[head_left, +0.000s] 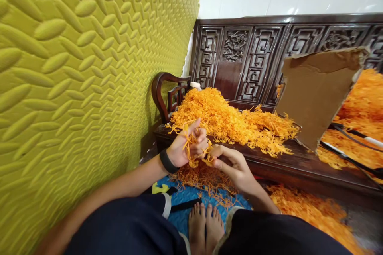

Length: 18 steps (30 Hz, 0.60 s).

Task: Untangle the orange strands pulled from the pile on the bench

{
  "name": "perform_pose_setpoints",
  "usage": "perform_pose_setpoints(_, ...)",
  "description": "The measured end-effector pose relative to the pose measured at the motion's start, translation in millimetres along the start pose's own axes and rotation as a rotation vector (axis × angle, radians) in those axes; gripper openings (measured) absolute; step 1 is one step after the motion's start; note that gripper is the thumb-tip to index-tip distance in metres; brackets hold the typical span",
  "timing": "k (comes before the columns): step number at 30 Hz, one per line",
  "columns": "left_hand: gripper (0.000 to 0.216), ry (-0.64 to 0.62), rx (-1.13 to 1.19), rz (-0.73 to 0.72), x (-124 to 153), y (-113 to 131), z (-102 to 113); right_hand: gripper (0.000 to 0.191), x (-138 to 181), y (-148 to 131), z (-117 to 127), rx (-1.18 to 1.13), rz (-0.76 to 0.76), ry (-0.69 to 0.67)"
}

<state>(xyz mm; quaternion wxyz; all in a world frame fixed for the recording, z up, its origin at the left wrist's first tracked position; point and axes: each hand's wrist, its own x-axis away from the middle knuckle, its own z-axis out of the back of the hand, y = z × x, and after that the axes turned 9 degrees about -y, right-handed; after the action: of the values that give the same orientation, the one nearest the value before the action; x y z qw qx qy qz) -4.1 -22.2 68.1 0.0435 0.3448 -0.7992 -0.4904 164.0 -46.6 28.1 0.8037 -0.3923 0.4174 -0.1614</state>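
Thin orange plastic-looking strands [190, 140] loop around the fingers and thumb of my left hand [187, 145], which is curled closed on them with the thumb raised. A dark band circles that wrist. Close on its right, my right hand [231, 163] pinches the near end of the same tangle between thumb and fingertips. Just behind both hands, a large heap of curly orange strands [209, 111] lies on the dark wooden bench [266, 159]. More loose strands [206, 181] lie below the hands on the floor.
A yellow textured foam mat [89, 67] stands upright along the left. On the right, a cardboard piece [317, 91] leans on the bench beside black-and-white rods [341, 152] and another orange pile [365, 107]. A blue mat [179, 217] lies under the bare feet [206, 223].
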Motion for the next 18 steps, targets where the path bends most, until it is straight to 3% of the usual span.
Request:
perform_pose_setpoints(5, 0.059, -0.028, 0.008, 0.088, -1.2, -1.5, -2.0, 0.019, 0.5, 16.2, -0.9, -0.383, 0.014, -0.102)
perform_pose_setpoints(10, 0.058, -0.176, -0.008, 0.164, -2.3, -9.5, -13.9, 0.023, 4.7, 29.9, -4.5, -0.618, 0.070, -0.152)
perform_pose_setpoints(15, 0.057, -0.252, -0.058, 0.195, -0.7, -12.5, -21.4, 0.032, 13.4, 23.0, 7.6, -0.484, 0.165, -0.181)
perform_pose_setpoints(18, 0.055, -0.136, -0.064, 0.102, 4.9, -3.5, -10.8, 0.041, 35.7, 1.9, 36.8, -0.285, 0.460, -0.144)
